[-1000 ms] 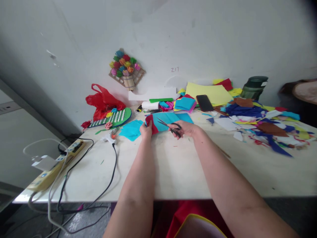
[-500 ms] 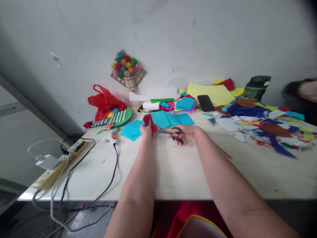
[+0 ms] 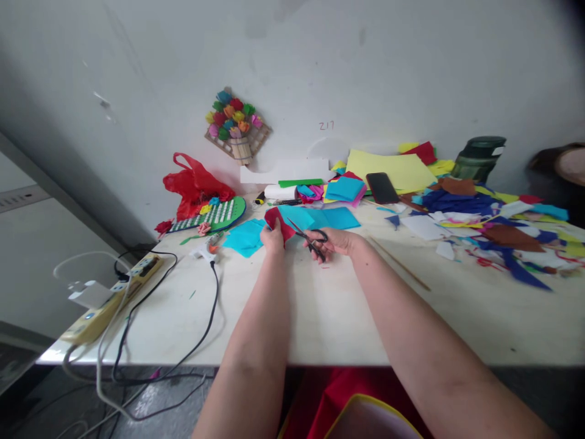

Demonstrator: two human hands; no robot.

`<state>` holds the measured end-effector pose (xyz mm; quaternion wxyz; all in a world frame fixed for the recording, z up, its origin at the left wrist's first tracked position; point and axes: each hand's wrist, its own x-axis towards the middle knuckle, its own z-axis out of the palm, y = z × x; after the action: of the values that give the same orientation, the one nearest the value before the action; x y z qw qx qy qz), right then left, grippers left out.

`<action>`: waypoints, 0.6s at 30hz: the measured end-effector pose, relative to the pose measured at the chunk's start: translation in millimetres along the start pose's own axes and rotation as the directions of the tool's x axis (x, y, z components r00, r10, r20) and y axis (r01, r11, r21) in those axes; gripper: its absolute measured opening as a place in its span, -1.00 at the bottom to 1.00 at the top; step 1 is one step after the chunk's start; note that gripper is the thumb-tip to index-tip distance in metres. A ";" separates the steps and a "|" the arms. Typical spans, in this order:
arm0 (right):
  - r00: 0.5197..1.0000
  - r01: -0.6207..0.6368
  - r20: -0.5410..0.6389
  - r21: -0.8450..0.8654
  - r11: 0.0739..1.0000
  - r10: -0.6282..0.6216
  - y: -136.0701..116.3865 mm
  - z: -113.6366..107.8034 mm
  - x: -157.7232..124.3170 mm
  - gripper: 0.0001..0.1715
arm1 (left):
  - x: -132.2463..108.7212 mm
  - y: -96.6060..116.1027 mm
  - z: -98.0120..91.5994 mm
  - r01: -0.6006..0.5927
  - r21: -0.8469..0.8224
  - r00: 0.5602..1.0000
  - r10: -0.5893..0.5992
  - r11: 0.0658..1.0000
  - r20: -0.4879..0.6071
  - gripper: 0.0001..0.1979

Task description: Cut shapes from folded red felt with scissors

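Over the middle of the table, my left hand (image 3: 273, 236) is closed on a piece of dark red paper (image 3: 280, 223). My right hand (image 3: 329, 242) grips a pair of scissors (image 3: 311, 241) by its black handles. The blades are spread and point left, close beside the red paper; whether they touch it I cannot tell. Behind the hands lie folded sheets of blue paper (image 3: 338, 217), and another blue piece (image 3: 244, 238) lies left of my left hand. A thin wooden stick (image 3: 402, 265) rests right of my right hand.
A glue gun (image 3: 205, 252) with its cord and a power strip (image 3: 109, 299) are on the left. A red plastic bag (image 3: 194, 186) stands behind. Paper scraps (image 3: 512, 238), a phone (image 3: 382, 188) and a green bottle (image 3: 479, 157) occupy the right and back.
The scissors have opened wider and tilted, with their tips higher beside the red paper. My right hand has shifted slightly left. The wooden stick shows more fully.
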<state>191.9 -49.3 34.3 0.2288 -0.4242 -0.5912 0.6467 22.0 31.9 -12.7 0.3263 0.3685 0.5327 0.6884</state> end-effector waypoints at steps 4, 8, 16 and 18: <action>0.999 0.029 -0.022 0.020 0.999 -0.028 1.2 3.5 1.7 -0.43 | -5.8 7.1 -0.5 0.023 0.040 0.999 -0.024 0.999 0.024 -0.70; 0.999 0.027 -0.045 0.042 0.999 -0.025 0.9 4.9 2.6 -0.45 | -6.3 7.8 -1.2 0.038 0.014 0.999 -0.038 0.999 0.023 -0.70; 0.998 0.018 -0.059 0.052 0.999 -0.015 0.7 6.4 4.6 -0.47 | -7.8 8.0 -0.4 0.021 -0.012 1.000 -0.021 1.000 0.002 -0.70; 0.998 0.022 -0.059 0.047 0.999 -0.019 1.7 6.5 5.9 -0.46 | -7.9 7.4 0.1 0.021 -0.031 1.000 -0.021 0.999 0.005 -0.69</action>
<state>183.8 -48.6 30.6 0.2626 -0.4312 -0.5729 0.6457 25.7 23.7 -6.8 0.3406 0.3594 0.5250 0.6923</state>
